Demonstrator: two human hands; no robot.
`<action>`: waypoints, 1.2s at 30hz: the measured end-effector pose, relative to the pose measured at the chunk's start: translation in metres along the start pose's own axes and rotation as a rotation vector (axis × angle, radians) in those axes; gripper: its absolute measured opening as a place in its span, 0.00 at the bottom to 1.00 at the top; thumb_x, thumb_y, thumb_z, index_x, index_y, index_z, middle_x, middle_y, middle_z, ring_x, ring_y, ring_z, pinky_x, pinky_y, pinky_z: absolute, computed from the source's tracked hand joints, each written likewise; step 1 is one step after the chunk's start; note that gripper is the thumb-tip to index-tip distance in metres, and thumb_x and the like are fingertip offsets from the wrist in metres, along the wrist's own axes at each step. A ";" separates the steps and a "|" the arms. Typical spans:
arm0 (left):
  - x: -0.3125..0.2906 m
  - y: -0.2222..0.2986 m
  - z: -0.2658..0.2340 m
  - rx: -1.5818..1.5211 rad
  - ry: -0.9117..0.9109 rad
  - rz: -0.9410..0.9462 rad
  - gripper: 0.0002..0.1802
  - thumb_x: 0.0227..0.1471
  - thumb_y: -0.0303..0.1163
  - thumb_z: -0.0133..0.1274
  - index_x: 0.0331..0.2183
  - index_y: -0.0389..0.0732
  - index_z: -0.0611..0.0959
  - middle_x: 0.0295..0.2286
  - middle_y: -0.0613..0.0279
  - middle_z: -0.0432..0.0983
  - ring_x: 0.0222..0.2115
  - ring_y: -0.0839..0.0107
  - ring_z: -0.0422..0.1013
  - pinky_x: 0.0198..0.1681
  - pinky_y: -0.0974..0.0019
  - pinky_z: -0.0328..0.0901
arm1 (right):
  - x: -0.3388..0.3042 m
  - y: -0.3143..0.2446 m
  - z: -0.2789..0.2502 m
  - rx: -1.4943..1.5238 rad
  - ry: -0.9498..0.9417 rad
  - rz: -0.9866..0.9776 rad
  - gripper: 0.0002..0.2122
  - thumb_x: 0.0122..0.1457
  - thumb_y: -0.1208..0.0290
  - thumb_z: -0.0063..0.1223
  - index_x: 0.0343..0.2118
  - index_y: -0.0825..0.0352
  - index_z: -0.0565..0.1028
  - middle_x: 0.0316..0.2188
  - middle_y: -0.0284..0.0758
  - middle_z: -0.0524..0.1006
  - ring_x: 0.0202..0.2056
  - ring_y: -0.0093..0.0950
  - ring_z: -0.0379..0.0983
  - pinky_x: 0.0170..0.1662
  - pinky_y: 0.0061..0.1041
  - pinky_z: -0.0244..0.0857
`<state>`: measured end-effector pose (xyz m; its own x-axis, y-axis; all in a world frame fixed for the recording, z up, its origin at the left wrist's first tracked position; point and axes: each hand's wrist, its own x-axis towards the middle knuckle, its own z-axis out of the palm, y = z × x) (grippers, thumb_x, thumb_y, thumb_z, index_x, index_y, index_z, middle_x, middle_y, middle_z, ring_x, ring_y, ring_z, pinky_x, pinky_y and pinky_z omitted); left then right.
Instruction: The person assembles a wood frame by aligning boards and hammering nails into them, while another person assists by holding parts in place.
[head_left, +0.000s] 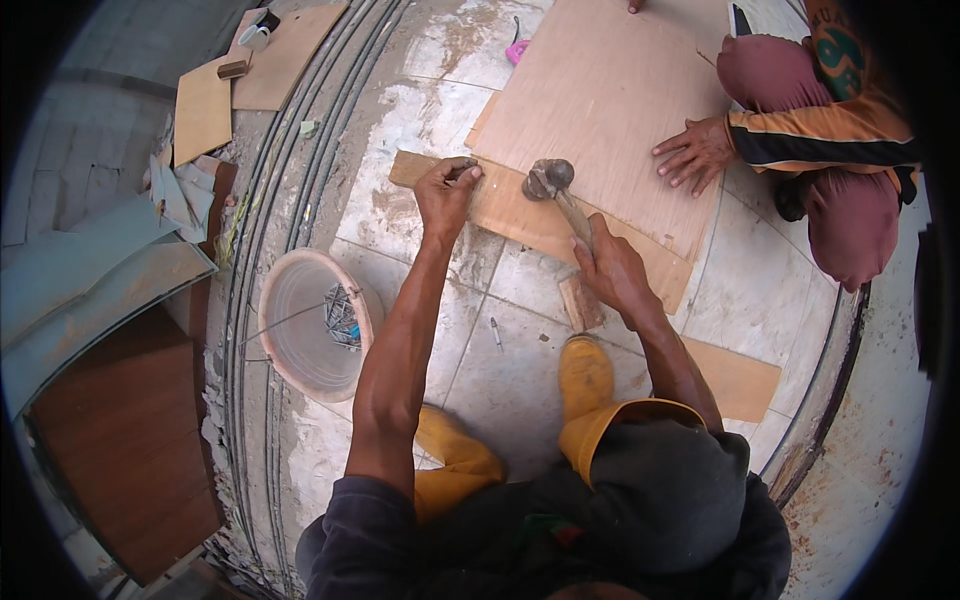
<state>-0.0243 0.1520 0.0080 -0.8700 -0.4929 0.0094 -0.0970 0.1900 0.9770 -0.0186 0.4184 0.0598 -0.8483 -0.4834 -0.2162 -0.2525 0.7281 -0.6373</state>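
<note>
My right hand (612, 262) is closed round the handle of a hammer (572, 212), whose dark head is over a long strip of wood (520, 212). Close to the strip's left end is my left hand (445, 200), its thumb and forefinger pinched together. Whatever it pinches is too small to make out. Beyond the strip, and against it, lies a large plywood sheet (600, 105). A co-worker crouches at the right with one hand (697, 155) spread flat on the sheet. On the tiles below my right hand is a short wood block (580, 303).
A pale bucket (283, 330) with many nails (342, 318) inside stands left of my left forearm. Cables (240, 300) run along the floor behind it. Near my yellow boots (585, 375) lies a small pen-like object (496, 334). Plywood offcuts (205, 110) lie far left.
</note>
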 end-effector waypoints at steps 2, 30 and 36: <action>-0.001 0.000 0.002 0.103 0.035 0.036 0.10 0.50 0.25 0.61 0.36 0.34 0.85 0.27 0.63 0.81 0.29 0.78 0.73 0.35 0.72 0.67 | 0.000 0.001 0.003 -0.015 0.010 -0.018 0.13 0.65 0.61 0.44 0.39 0.67 0.61 0.20 0.50 0.74 0.25 0.52 0.73 0.30 0.49 0.64; -0.010 -0.022 0.010 0.362 0.320 0.480 0.06 0.42 0.23 0.61 0.28 0.40 0.84 0.24 0.58 0.78 0.26 0.56 0.73 0.30 0.57 0.64 | 0.021 -0.076 0.002 -0.022 0.028 -0.077 0.12 0.66 0.62 0.46 0.42 0.67 0.65 0.19 0.47 0.74 0.24 0.50 0.74 0.28 0.45 0.63; -0.011 -0.022 0.011 0.377 0.332 0.536 0.06 0.41 0.25 0.62 0.28 0.42 0.84 0.25 0.61 0.79 0.28 0.60 0.75 0.33 0.58 0.64 | 0.020 -0.078 -0.007 0.022 0.084 -0.035 0.13 0.67 0.61 0.46 0.41 0.67 0.66 0.17 0.46 0.73 0.20 0.45 0.71 0.24 0.41 0.61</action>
<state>-0.0177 0.1629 -0.0160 -0.6585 -0.4699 0.5879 0.0890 0.7270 0.6808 -0.0187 0.3551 0.1106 -0.8752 -0.4655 -0.1315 -0.2731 0.6999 -0.6600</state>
